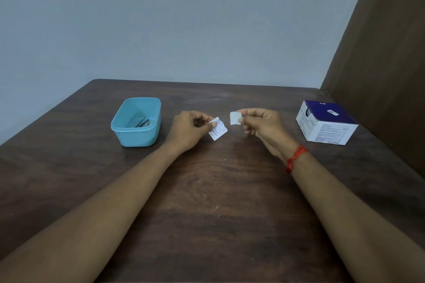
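- The small printed packet [218, 128] is hanging in the air a little above the middle of the table [218, 202], tilted on one corner. It is looking thin and very light, like paper or foil, so I judge it is bending easily and a weak pinch is enough.
- The left hand [190, 130] is pinching the packet at its upper left edge between thumb and curled fingers; the lower part is hanging free.
- The small white square [235, 118] is sitting just beside the packet, to its right and a bit higher, not touching it. It is looking soft and limp, maybe a folded pad, so it is probably crumpling under strong pressure.
- The right hand [259, 124] is gripping this square at its right edge with the thumb and fingertips. I think the edge is the best place to hold it, as the middle is then staying untouched.
- A red thread [295, 158] is going around the right wrist.
- A teal tub [138, 139] is standing well to the left, with some flat dark pieces [142, 122] lying inside; I cannot tell what they are.
- A purple and white box [326, 126] is standing well to the right, near the brown panel.
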Motion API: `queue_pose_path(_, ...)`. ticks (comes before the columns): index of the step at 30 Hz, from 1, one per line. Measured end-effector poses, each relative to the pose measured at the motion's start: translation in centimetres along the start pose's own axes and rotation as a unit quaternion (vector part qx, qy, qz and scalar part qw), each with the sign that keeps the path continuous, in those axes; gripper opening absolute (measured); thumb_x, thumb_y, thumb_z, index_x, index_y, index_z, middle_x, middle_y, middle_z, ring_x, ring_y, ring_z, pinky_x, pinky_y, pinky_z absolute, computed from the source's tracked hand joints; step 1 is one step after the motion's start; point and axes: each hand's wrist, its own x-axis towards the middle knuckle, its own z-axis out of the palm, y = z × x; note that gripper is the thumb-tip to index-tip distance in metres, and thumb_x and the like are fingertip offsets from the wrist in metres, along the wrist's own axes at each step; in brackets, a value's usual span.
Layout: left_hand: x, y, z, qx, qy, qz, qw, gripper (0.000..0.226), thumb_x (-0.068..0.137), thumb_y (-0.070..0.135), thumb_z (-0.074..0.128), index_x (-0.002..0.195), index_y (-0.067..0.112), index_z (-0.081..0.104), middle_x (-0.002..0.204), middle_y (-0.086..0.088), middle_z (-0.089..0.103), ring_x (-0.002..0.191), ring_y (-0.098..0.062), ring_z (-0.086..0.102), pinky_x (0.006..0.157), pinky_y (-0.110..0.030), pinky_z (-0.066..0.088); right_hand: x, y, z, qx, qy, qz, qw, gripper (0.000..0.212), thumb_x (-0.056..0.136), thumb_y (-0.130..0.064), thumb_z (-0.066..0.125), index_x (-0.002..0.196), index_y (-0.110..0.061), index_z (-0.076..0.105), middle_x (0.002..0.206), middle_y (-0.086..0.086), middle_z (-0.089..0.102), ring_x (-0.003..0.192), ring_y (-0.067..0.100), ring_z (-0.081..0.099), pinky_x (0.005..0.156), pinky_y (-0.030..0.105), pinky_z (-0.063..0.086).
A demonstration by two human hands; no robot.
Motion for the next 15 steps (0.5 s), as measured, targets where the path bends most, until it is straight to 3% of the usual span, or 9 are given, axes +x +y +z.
queue_pose_path(2,0.3,-0.1,0.3,0.047,0.035,-0.026,0.998,0.013,0.086,0.027,0.079,0.096,0.018,0.080,0.077,0.012,0.072,0.064,0.003,0.060,0.060,-0.003,0.043,0.0,0.2,0.1,0.004,0.012,0.009,1.000,0.014,0.083,0.003,0.073,0.085,-0.011,0.074,0.062,-0.002,0.068,0.054,0.008,0.054,0.052,0.020,0.048)
queue_pose_path(4,0.9,0.1,0.7,0.090,0.056,-0.056,0.993,0.013,0.086,0.026,0.078,0.095,0.016,0.080,0.078,0.007,0.070,0.065,0.003,0.057,0.055,-0.003,0.039,0.0,0.4,0.0,0.009,0.028,0.017,0.999,0.012,0.083,0.001,0.074,0.084,-0.011,0.074,0.065,0.002,0.068,0.054,0.009,0.055,0.053,0.021,0.049)
queue_pose_path(6,1.9,0.4,0.9,0.121,0.058,-0.087,0.987,0.012,0.086,0.026,0.076,0.094,0.016,0.079,0.085,0.001,0.074,0.071,-0.004,0.061,0.061,-0.013,0.042,0.0,0.5,-0.1,0.016,0.033,0.023,0.999,0.010,0.084,-0.001,0.075,0.084,-0.011,0.073,0.066,0.004,0.066,0.055,0.009,0.055,0.053,0.021,0.049)
queue_pose_path(9,3.7,1.1,0.8,0.162,0.055,-0.146,0.974,0.012,0.087,0.027,0.072,0.094,0.021,0.078,0.101,-0.006,0.076,0.095,-0.023,0.069,0.077,-0.027,0.051,-0.1,0.5,0.2,0.038,0.025,0.023,0.999,0.009,0.085,-0.002,0.074,0.084,-0.010,0.073,0.065,0.003,0.065,0.054,0.008,0.055,0.051,0.020,0.048)
queue_pose_path(15,5.9,1.0,0.9,0.206,0.101,-0.217,0.949,0.030,0.093,0.032,0.064,0.115,0.014,0.073,0.118,-0.014,0.071,0.109,-0.034,0.066,0.086,-0.036,0.054,0.2,0.4,0.2,0.045,0.021,0.015,0.999,0.007,0.084,-0.003,0.075,0.083,-0.009,0.074,0.064,0.002,0.066,0.056,0.008,0.056,0.052,0.020,0.049)
